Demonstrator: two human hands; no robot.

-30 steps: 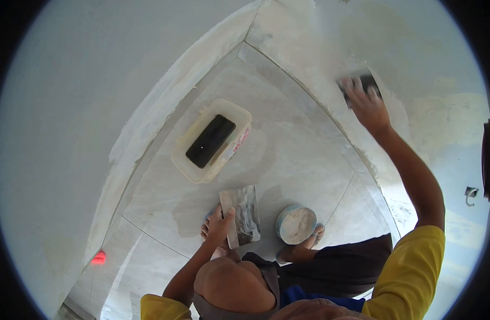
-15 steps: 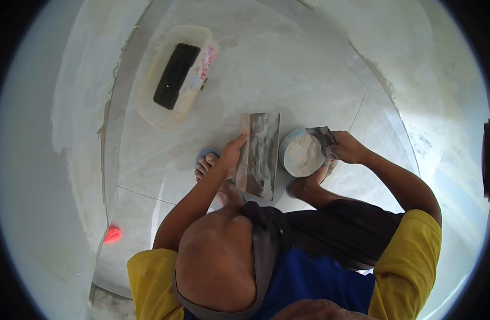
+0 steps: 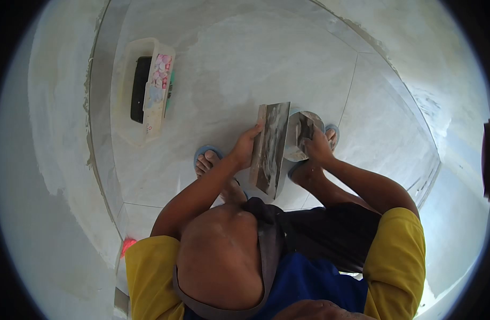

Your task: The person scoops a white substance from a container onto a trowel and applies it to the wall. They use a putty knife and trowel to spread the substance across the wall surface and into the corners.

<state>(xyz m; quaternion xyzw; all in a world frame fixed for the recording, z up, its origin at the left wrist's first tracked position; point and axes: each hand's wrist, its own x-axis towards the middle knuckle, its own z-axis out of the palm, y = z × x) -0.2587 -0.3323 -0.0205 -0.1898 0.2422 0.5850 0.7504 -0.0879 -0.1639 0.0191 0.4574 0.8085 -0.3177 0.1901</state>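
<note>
My left hand (image 3: 247, 147) is wrapped round the long tan back edge of a wide plastering blade (image 3: 273, 146). Smears of pale paste run down the blade's metal face, which is held tilted over the floor between my feet. Just right of it stands a round bowl (image 3: 296, 158); white paste showed in it earlier. My right hand (image 3: 321, 148) grips a putty knife (image 3: 305, 129) over the bowl, close to the wide blade's right edge. The knife covers much of the bowl's inside, and my fingers hide its handle.
A translucent plastic tub (image 3: 155, 101) with a black flat object (image 3: 141, 90) inside stands at upper left. My sandalled feet (image 3: 206, 160) flank the tools. Plastered walls (image 3: 58, 133) rise on both sides. A bright red-pink item (image 3: 128, 245) lies by the left wall's base.
My right hand has moved left with the putty knife, from the bowl's right rim to over the bowl. The wide blade has tilted more. The view has shifted, so the tub appears farther left.
</note>
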